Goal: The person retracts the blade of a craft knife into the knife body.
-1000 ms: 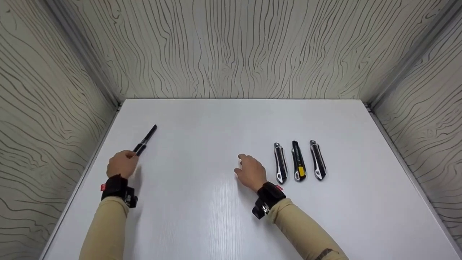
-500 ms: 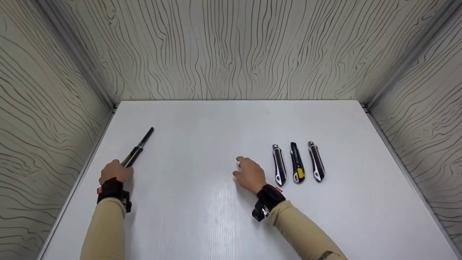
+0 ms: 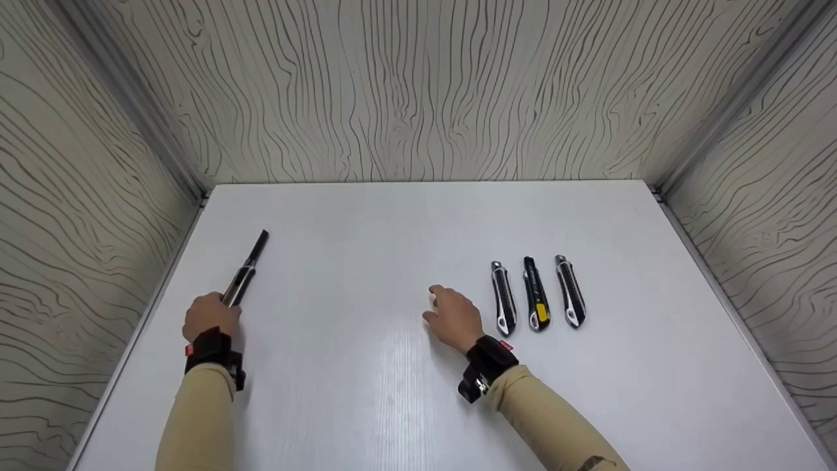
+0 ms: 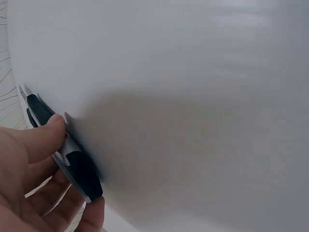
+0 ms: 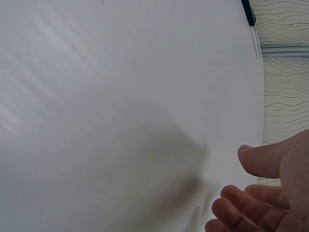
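Note:
In the head view, my left hand (image 3: 210, 317) is at the left of the white table, holding a utility knife (image 3: 241, 281) that has a long dark blade (image 3: 259, 246) extended and pointing away. The left wrist view shows my thumb (image 4: 50, 135) lying on the black-and-silver handle (image 4: 84, 174), with curled fingers along its other side. My right hand (image 3: 454, 317) hovers over or rests on the table near the middle, its fingers loosely bent around nothing. Nearest to it is a silver-and-black utility knife (image 3: 503, 299), one of three in a row to its right.
A black utility knife with a yellow slider (image 3: 536, 294) lies mid-row, and another silver-and-black one (image 3: 571, 292) lies at the right end. Wood-patterned panels (image 3: 412, 91) rise behind and beside the white table (image 3: 366, 222).
My left hand has drawn back toward me, and more of the knife's handle shows ahead of it. The knife now points more directly away. My right hand has hardly moved.

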The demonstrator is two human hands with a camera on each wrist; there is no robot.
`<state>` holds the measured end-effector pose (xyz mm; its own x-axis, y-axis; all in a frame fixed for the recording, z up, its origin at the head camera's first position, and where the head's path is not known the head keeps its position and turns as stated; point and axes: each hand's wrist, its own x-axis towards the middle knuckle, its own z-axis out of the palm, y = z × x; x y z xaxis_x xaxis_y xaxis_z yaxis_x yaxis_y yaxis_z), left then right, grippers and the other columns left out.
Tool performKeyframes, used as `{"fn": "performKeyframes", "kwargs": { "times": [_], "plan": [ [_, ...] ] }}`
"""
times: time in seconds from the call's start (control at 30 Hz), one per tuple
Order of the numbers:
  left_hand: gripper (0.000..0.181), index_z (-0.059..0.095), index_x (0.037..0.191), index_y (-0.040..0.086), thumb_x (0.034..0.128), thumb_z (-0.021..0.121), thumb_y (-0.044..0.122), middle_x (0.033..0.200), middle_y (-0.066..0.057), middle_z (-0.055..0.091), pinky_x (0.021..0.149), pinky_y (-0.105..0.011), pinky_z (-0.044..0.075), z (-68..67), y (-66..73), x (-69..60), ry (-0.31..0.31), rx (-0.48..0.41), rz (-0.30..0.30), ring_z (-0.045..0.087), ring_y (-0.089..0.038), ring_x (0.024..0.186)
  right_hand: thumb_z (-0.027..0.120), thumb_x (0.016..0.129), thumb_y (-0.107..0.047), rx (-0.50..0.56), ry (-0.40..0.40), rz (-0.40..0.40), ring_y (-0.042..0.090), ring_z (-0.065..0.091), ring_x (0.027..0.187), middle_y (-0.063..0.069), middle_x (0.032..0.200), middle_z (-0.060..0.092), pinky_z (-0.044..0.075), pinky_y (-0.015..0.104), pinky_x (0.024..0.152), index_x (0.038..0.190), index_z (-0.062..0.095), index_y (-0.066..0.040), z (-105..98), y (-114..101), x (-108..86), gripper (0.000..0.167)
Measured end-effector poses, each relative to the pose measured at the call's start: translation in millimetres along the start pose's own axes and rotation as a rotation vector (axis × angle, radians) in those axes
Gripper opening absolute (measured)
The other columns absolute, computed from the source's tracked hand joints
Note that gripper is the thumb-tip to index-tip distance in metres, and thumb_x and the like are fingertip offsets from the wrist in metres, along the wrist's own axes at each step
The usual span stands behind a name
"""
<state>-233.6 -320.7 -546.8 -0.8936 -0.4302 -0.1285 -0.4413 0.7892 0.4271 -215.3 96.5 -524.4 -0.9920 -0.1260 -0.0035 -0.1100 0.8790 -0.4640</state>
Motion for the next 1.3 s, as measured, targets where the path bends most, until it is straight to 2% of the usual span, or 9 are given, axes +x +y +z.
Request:
{"fn": "performKeyframes", "kwargs": {
  "times": [0.13, 0.23, 0.53, 0.7, 0.8, 0.97, 1.3],
  "plan": [
    [0.027, 0.063, 0.099, -0.007, 0.0889, 0.06, 0.018, 0.086, -0.024, 0.064, 0.052, -0.04, 0.045, 0.3, 5.8, -7.4, 0.037, 0.017, 0.007, 0.06, -0.035, 0.073, 0.07, 0.088, -0.022, 0.005, 0.006, -0.013, 0.025, 0.066, 0.09, 0.008, 0.1, 0.07, 0.055, 0.04, 0.074, 0.126, 0.06, -0.005, -1, 1, -1.3, 0.043],
    [0.027, 0.063, 0.099, -0.007, 0.0883, 0.059, 0.017, 0.086, -0.025, 0.062, 0.052, -0.04, 0.045, 0.1, 14.2, -15.2, 0.06, 0.002, 0.037, 0.061, -0.036, 0.073, 0.07, 0.088, -0.022, 0.008, 0.013, -0.019, 0.025, 0.066, 0.09, 0.008, 0.1, 0.07, 0.055, 0.04, 0.074, 0.126, 0.06, -0.005, -3, 2, -1.8, 0.043],
    [0.022, 0.066, 0.096, -0.002, 0.0878, 0.06, 0.018, 0.083, -0.018, 0.063, 0.051, -0.034, 0.041, 7.1, 52.3, -33.2, 0.069, -0.066, 0.151, 0.057, -0.027, 0.069, 0.07, 0.087, -0.022, 0.022, 0.016, -0.009, 0.027, 0.066, 0.093, 0.008, 0.102, 0.071, 0.055, 0.042, 0.076, 0.126, 0.06, -0.005, -5, 5, -3.5, 0.043],
    [0.025, 0.07, 0.101, 0.002, 0.0874, 0.065, 0.022, 0.084, -0.013, 0.066, 0.052, -0.03, 0.041, 16.6, 78.9, -46.4, 0.039, -0.112, 0.221, 0.058, -0.024, 0.068, 0.07, 0.088, -0.023, 0.038, 0.003, 0.014, 0.028, 0.067, 0.095, 0.009, 0.104, 0.071, 0.056, 0.043, 0.078, 0.127, 0.059, -0.005, -7, 5, -5.4, 0.044],
    [0.029, 0.07, 0.106, 0.003, 0.0867, 0.069, 0.025, 0.086, -0.012, 0.066, 0.055, -0.03, 0.041, 22.4, 96.1, -56.7, 0.012, -0.127, 0.255, 0.058, -0.023, 0.071, 0.069, 0.089, -0.024, 0.042, -0.003, 0.024, 0.028, 0.067, 0.096, 0.009, 0.105, 0.071, 0.056, 0.043, 0.078, 0.128, 0.059, -0.005, -8, 6, -6.2, 0.044],
    [0.034, 0.069, 0.11, 0.004, 0.0859, 0.072, 0.028, 0.089, -0.01, 0.065, 0.059, -0.032, 0.043, 33.7, 122.7, -73.2, 0.003, -0.137, 0.311, 0.058, -0.023, 0.074, 0.069, 0.089, -0.024, 0.049, -0.001, 0.028, 0.029, 0.067, 0.096, 0.009, 0.104, 0.071, 0.055, 0.043, 0.078, 0.127, 0.059, -0.005, -9, 10, -6.9, 0.043],
    [0.035, 0.07, 0.11, 0.009, 0.0832, 0.075, 0.031, 0.089, -0.004, 0.065, 0.063, -0.032, 0.045, 52.0, 169.5, -111.1, -0.037, -0.197, 0.394, 0.058, -0.019, 0.075, 0.065, 0.092, -0.026, 0.083, 0.021, 0.031, 0.03, 0.068, 0.094, 0.01, 0.103, 0.072, 0.055, 0.045, 0.077, 0.126, 0.06, -0.005, -16, 12, -7.2, 0.04]
  ]
}}
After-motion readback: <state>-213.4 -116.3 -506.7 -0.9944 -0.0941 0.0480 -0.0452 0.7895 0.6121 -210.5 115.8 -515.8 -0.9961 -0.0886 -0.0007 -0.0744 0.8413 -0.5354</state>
